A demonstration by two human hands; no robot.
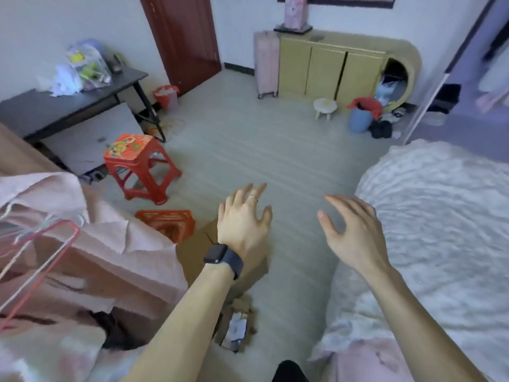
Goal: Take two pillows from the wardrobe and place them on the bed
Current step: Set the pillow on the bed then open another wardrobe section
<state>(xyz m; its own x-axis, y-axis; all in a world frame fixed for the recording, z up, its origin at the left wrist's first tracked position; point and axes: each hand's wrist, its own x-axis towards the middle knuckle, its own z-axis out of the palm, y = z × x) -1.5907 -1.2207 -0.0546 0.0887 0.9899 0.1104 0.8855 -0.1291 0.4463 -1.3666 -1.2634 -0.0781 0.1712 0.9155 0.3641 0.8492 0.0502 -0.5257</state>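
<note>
The pale floor (248, 150) fills the centre of the frame. The bed (440, 230), covered in a white textured spread, occupies the right side from mid-height to the bottom edge. A wardrobe (479, 64) with purple-toned interior stands open at the upper right; its contents are blurred, and no pillow can be identified there or on the bed. A yellow cabinet (338, 70) sits against the far wall at upper centre, with a pink suitcase (265, 64) touching its left end. A dark desk (68, 106) stands at the upper left, and a dark red door (181, 37) is at top centre. Pink fabric (82, 257) and clothes hangers (41, 249) fill the lower left. A red plastic stool (137, 166) stands on the floor left of centre, near a red crate (168, 221) below it. A blue bin (360, 119) and a small white stool (325, 106) stand in front of the cabinet. The left hand (242, 224), at lower centre, is empty with fingers spread apart; a dark wristwatch (224, 257) is on its wrist. The right hand (355, 232), just right of it and beside the bed edge, is also empty with fingers spread.
</note>
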